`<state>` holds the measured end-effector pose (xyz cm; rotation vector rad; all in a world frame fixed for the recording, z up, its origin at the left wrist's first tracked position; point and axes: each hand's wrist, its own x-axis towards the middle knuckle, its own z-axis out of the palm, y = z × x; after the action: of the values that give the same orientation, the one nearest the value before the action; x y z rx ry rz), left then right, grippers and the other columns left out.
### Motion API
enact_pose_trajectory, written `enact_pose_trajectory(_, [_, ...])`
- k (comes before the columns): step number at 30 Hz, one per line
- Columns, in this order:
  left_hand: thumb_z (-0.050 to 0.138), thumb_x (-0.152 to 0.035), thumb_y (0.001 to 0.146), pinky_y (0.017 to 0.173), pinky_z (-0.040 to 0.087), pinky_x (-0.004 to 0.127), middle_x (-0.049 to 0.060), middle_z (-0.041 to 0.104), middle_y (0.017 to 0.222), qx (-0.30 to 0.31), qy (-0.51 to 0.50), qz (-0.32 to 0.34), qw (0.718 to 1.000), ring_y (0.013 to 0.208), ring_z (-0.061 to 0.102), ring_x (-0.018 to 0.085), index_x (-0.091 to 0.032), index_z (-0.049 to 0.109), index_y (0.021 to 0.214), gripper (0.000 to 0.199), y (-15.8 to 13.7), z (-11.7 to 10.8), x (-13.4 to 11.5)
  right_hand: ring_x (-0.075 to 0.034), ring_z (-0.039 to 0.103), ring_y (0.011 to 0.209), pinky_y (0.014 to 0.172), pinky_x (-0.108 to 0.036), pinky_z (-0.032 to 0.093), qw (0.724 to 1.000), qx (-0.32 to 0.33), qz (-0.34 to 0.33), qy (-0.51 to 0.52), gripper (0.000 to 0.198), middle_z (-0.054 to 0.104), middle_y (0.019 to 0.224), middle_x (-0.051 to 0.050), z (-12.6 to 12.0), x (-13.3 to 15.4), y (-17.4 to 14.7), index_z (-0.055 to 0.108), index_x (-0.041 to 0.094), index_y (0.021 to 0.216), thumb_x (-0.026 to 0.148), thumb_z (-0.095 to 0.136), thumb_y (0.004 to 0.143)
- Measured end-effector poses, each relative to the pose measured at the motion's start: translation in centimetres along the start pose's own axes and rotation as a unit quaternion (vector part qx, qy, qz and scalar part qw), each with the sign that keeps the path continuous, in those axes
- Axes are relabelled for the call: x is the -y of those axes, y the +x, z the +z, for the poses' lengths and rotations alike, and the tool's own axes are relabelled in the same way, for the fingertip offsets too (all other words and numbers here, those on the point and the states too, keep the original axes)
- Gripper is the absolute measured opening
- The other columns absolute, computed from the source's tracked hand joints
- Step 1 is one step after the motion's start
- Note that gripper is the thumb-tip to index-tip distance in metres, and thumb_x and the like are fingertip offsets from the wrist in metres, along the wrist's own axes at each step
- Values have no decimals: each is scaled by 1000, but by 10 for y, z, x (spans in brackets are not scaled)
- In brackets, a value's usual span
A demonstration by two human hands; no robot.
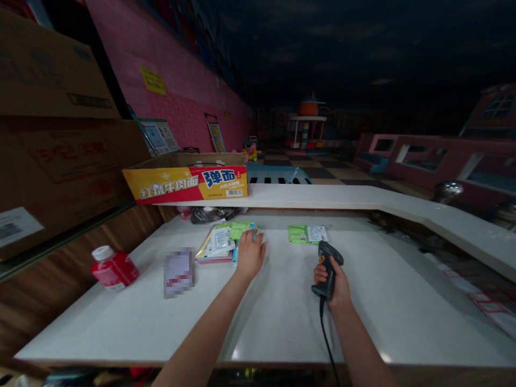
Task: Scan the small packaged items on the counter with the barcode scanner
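My right hand (339, 282) is wrapped round the grip of a black barcode scanner (328, 277), whose cord runs down over the counter's front edge. Just beyond the scanner's head lie a green packet (298, 234) and a silver-white packet (316, 233), side by side. My left hand (250, 255) rests at the right side of a loose pile, fingers stretched out and thumb apart. In that pile are another green packet (238, 230), a clear and white packet (220, 241) and flat coloured sheets or booklets beneath. Part of the pile is hidden by my left hand.
A white counter (282, 317) carries everything. To the left are a red-filled bottle (115, 269) and a blurred-out flat item (179, 272). An open yellow-red carton (187, 183) sits on the raised ledge (314, 196) at the back. Brown boxes (68, 172) are stacked far left.
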<state>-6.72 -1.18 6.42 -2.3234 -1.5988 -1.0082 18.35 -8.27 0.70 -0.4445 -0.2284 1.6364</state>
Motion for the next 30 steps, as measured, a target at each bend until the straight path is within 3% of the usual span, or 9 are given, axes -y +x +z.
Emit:
enact_pose_trajectory(3, [53,-22,87,101,41,44,14,62,113,19,-66,33,997,112,52,29,-17,66,109,26,5,23,-23,-6,44,44,37,-14,39,1000,-15,9,25,27,44,58,7,2,0,0,58,19,84,33,77,72])
enact_pose_trajectory(7, [56,-15,81,97,43,42,11,67,102,91,-145,31,985,102,58,26,-18,68,104,26,18,67,-51,-6,42,44,37,-13,39,999,-16,9,47,26,45,58,7,3,0,0,58,19,83,32,77,72])
enact_pose_trajectory(12, [60,-12,77,91,46,36,10,72,95,129,-205,-9,970,94,64,24,-18,71,90,18,47,120,-81,-6,42,44,37,-13,39,998,-20,4,66,26,45,58,7,2,1,3,58,19,83,34,76,73])
enact_pose_trajectory(15, [65,-15,75,84,47,33,10,73,89,128,-211,-78,966,89,67,23,-18,70,84,10,63,140,-98,-5,43,44,37,-12,39,995,-18,4,101,28,46,57,7,0,1,5,58,17,85,32,77,73])
enact_pose_trajectory(17, [68,-23,77,81,47,31,10,73,89,142,-180,-143,963,88,68,23,-17,70,87,12,71,147,-108,-5,44,44,38,-12,39,994,-7,6,113,28,46,58,7,-1,1,7,57,18,87,33,77,73])
enact_pose_trajectory(21, [73,-43,74,79,46,29,11,73,99,187,-87,-234,950,96,68,24,-18,66,100,37,82,150,-124,-5,44,44,38,-12,39,991,9,12,136,27,47,58,7,-4,-1,8,54,19,86,32,75,76])
enact_pose_trajectory(26, [82,-33,65,76,46,27,11,73,105,200,-84,-272,937,99,68,24,-18,62,107,49,86,150,-128,-5,45,44,38,-13,39,987,6,12,161,26,48,58,7,-3,-1,8,54,18,88,31,74,77])
enact_pose_trajectory(30, [81,-25,64,74,45,26,9,73,104,189,-143,-296,925,98,68,24,-19,66,100,40,84,149,-119,-5,46,44,38,-13,39,987,-11,18,160,26,48,58,6,-2,1,8,55,18,87,32,74,77])
